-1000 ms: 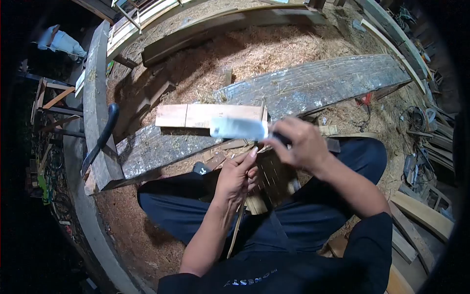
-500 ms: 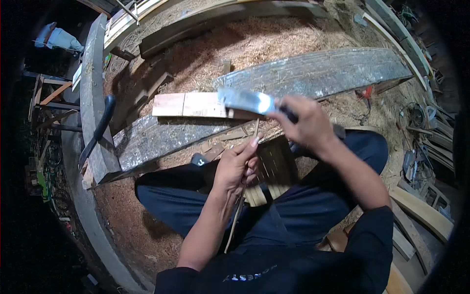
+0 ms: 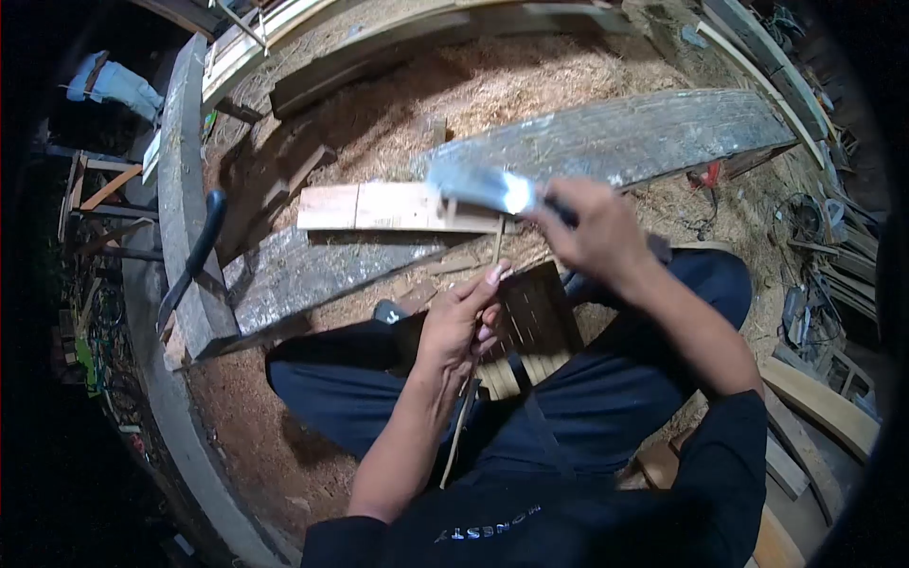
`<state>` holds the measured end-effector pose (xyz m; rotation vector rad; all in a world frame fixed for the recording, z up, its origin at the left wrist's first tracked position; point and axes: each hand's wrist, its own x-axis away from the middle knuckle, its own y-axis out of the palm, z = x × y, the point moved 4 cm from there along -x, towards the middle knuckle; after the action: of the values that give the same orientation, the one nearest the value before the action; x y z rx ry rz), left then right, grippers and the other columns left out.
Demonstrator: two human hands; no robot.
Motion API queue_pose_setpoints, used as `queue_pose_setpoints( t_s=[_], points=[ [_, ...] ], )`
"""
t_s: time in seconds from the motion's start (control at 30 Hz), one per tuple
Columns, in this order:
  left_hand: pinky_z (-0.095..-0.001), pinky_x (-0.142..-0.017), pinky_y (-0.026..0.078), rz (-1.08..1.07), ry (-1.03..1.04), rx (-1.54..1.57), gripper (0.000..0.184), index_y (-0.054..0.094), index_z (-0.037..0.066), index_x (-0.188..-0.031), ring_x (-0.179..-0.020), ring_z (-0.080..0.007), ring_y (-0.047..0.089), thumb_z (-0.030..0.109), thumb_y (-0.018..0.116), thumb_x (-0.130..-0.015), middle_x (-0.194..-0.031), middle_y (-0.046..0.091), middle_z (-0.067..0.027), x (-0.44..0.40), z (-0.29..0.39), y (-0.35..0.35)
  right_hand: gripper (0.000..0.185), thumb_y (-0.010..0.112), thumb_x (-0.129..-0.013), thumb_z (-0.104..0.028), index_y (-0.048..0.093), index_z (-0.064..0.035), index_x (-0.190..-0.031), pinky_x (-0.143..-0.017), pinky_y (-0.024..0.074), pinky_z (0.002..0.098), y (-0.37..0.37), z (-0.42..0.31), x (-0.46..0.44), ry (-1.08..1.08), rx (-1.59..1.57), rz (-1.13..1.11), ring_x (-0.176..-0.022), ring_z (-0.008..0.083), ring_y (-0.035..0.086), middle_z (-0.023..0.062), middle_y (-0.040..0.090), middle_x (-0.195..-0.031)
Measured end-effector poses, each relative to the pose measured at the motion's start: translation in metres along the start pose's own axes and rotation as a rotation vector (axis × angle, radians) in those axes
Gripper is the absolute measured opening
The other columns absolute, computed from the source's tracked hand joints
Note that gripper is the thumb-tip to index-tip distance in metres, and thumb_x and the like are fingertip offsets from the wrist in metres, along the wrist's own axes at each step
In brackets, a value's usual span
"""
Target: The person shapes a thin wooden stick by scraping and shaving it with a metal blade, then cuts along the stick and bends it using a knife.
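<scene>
My right hand (image 3: 598, 230) is closed around the dark handle of a broad-bladed knife (image 3: 478, 187), its blade blurred and glinting above the right end of a pale wooden block (image 3: 379, 204). In my left hand (image 3: 454, 327), pinched between thumb and fingers, is a thin pale strip (image 3: 456, 445). Its upper end rises past my thumb towards the block, just under the blade; its lower end hangs over my lap. Whether blade and strip touch, I cannot tell. The block rests on a worn grey plank (image 3: 312, 279). A dark slatted piece (image 3: 535, 317) lies between my legs.
A tool with a curved black handle (image 3: 206, 232) leans on the grey beam (image 3: 182, 161) at left. Wood shavings (image 3: 559, 80) cover the ground. A red object (image 3: 705, 176) lies by the plank's right end. Curved timber pieces (image 3: 824, 407) lie at right.
The knife blade has shifted slightly, still blurred by motion, with its tip a little further right. My left hand keeps its pinch on the strip in nearly the same place.
</scene>
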<state>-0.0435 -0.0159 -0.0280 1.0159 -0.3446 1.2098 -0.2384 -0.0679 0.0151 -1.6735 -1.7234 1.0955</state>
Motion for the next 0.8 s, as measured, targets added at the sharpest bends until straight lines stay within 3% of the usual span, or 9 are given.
queue_pose_setpoints(
  t_s=[0.1, 0.2, 0.23, 0.27, 0.3, 0.47, 0.67, 0.73, 0.8],
  points=[
    [-0.0199, -0.037, 0.028, 0.03, -0.026, -0.05, 0.046, 0.055, 0.006, -0.133, -0.044, -0.0056, 0.038, 0.031, 0.064, -0.095, -0.06, 0.044, 0.0054, -0.002, -0.002, -0.003, 0.031, 0.065, -0.091, -0.042, 0.067, -0.0113, -0.091, -0.046, 0.0518, 0.0366, 0.011, -0.019, 0.018, -0.213, -0.082, 0.077, -0.059, 0.0236, 0.066, 0.0129, 0.065, -0.078],
    [-0.0211, -0.036, 0.027, 0.028, -0.009, 0.018, 0.034, 0.064, 0.005, -0.119, -0.042, -0.0058, 0.039, 0.03, 0.065, -0.095, -0.058, 0.046, 0.0029, 0.001, 0.0, -0.001, 0.035, 0.062, -0.091, -0.047, 0.065, -0.0115, -0.089, -0.046, 0.0515, 0.0366, -0.003, 0.002, -0.006, -0.02, 0.033, 0.053, -0.061, 0.0256, 0.066, 0.0123, 0.065, -0.077],
    [-0.0209, -0.036, 0.027, 0.047, -0.022, -0.004, 0.037, 0.062, 0.006, -0.123, -0.043, -0.0057, 0.039, 0.029, 0.065, -0.094, -0.058, 0.046, 0.0031, 0.0, 0.0, -0.002, 0.037, 0.061, -0.092, -0.048, 0.066, -0.0114, -0.092, -0.05, 0.0529, 0.0388, 0.003, -0.004, 0.002, 0.001, 0.022, -0.069, -0.065, 0.027, 0.067, 0.0127, 0.066, -0.078],
    [-0.0208, -0.036, 0.027, 0.071, -0.03, -0.009, 0.04, 0.061, 0.007, -0.128, -0.043, -0.0055, 0.038, 0.028, 0.065, -0.094, -0.058, 0.045, 0.0032, -0.002, -0.002, -0.003, 0.036, 0.061, -0.091, -0.047, 0.068, -0.0116, -0.096, -0.051, 0.0536, 0.0401, 0.004, -0.022, 0.015, -0.192, 0.062, 0.058, -0.066, 0.0268, 0.067, 0.0138, 0.067, -0.079],
    [-0.0178, -0.036, 0.028, 0.074, -0.048, -0.011, 0.047, 0.055, 0.009, -0.134, -0.044, -0.0036, 0.037, 0.029, 0.066, -0.093, -0.061, 0.045, 0.0047, -0.001, -0.004, -0.002, 0.036, 0.062, -0.091, -0.046, 0.068, -0.0117, -0.098, -0.051, 0.0539, 0.0399, 0.005, -0.019, 0.012, -0.154, -0.005, 0.015, -0.066, 0.0266, 0.068, 0.0145, 0.067, -0.08],
    [-0.0173, -0.036, 0.027, -0.001, -0.039, 0.041, 0.043, 0.056, 0.01, -0.133, -0.046, -0.0037, 0.038, 0.028, 0.063, -0.095, -0.063, 0.046, 0.0038, 0.0, 0.001, 0.004, 0.036, 0.065, -0.09, -0.045, 0.068, -0.0093, -0.097, -0.04, 0.0491, 0.0312, 0.007, -0.019, 0.012, -0.157, -0.015, 0.002, -0.055, 0.0201, 0.064, 0.0146, 0.067, -0.078],
    [-0.0179, -0.036, 0.027, 0.009, -0.065, -0.016, 0.046, 0.049, 0.009, -0.14, -0.046, -0.0039, 0.039, 0.028, 0.058, -0.098, -0.063, 0.047, 0.0029, 0.0, -0.001, -0.002, 0.037, 0.067, -0.088, -0.045, 0.068, -0.009, -0.097, -0.053, 0.0561, 0.0361, -0.002, -0.008, 0.003, -0.054, 0.03, 0.05, -0.062, 0.0228, 0.066, 0.0136, 0.066, -0.079],
    [-0.018, -0.036, 0.027, -0.008, -0.047, -0.016, 0.046, 0.05, 0.009, -0.139, -0.046, -0.0039, 0.039, 0.028, 0.059, -0.098, -0.063, 0.047, 0.0029, -0.004, 0.001, 0.0, 0.037, 0.065, -0.09, -0.046, 0.067, -0.0091, -0.095, -0.051, 0.0551, 0.0358, 0.008, -0.023, 0.019, -0.215, -0.034, 0.05, -0.061, 0.0231, 0.065, 0.0136, 0.065, -0.078],
    [-0.018, -0.036, 0.027, 0.009, -0.053, -0.001, 0.044, 0.053, 0.009, -0.135, -0.046, -0.004, 0.039, 0.029, 0.06, -0.097, -0.063, 0.048, 0.003, 0.0, -0.001, -0.001, 0.034, 0.066, -0.089, -0.045, 0.067, -0.0115, -0.095, -0.049, 0.0551, 0.0358, 0.009, 0.0, 0.004, -0.016, 0.029, 0.002, -0.059, 0.0223, 0.065, 0.0115, 0.065, -0.076]
  ],
)
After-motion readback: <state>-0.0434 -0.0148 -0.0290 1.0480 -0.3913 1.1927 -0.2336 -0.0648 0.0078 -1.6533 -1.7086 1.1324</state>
